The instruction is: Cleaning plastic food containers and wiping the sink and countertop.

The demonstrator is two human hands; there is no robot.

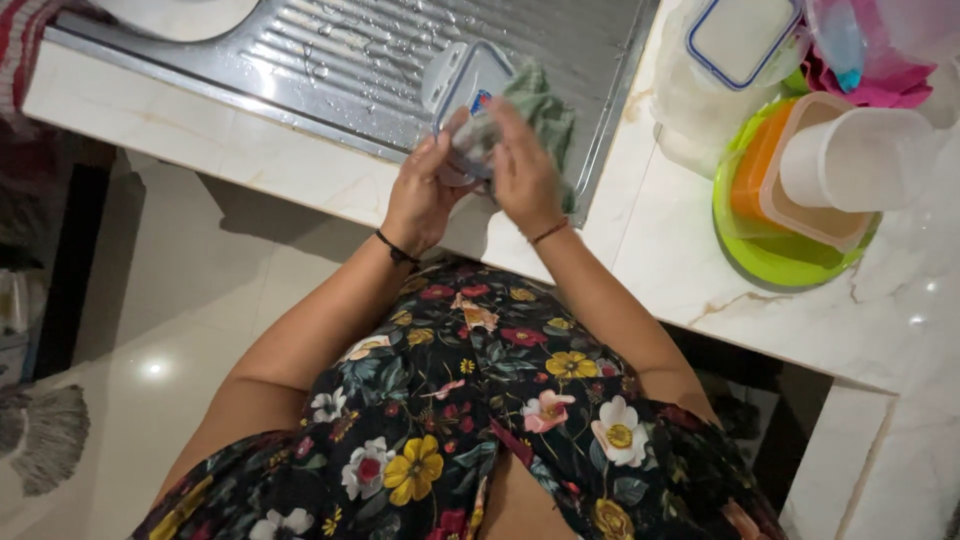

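Observation:
My left hand (418,195) grips a small clear plastic container (468,82) with a blue-rimmed lid, held over the wet drainboard. My right hand (524,168) presses a green cloth (548,112) against the container's side. Both hands meet at the container, just past the counter's front edge. The part of the container between my palms is hidden.
A ribbed steel drainboard (330,60) is set into the pale marble counter (800,310). At the right, a green plate (770,262) carries orange and clear tubs and a white cup (850,160). A clear blue-rimmed lid (742,36) lies behind. A mop (45,435) rests on the floor.

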